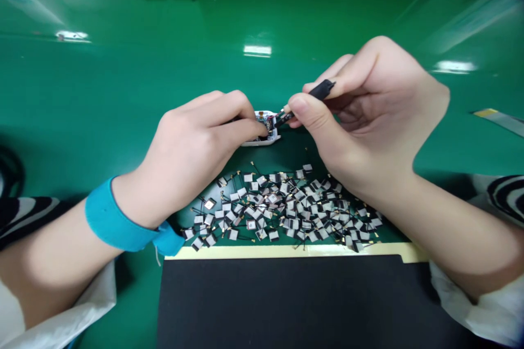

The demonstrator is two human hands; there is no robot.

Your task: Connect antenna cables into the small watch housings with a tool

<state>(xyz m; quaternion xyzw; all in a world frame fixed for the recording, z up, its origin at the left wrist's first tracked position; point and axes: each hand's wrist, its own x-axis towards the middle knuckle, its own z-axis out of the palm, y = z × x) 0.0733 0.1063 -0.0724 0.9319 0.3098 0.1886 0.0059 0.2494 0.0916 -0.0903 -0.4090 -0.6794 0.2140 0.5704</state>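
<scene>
- A glossy green workbench [262,11] is spread across the view, with ceiling lights reflected in its surface.
- A black mat [278,305] is laid at the near edge, and a beige tape strip [295,251] is stuck along its far side.
- Both forearms are extended inward over the bench from black-and-white striped sleeves [24,218], and a blue wrist strap [114,218] is worn on the left wrist.
- The left hand [196,147] is held palm down, its fingers closed around a white plastic housing [262,139].
- The right hand [368,114] is raised and turned inward, with a black-handled tool [321,90] pinched between thumb and forefinger and the other fingers loosely curled.
- The housing is held on the bench just beyond the pile, partly hidden by the left fingers, and the tool's tip is brought to it.
- A heap of small wired antenna patches [278,210] is scattered between the hands and the mat.
</scene>
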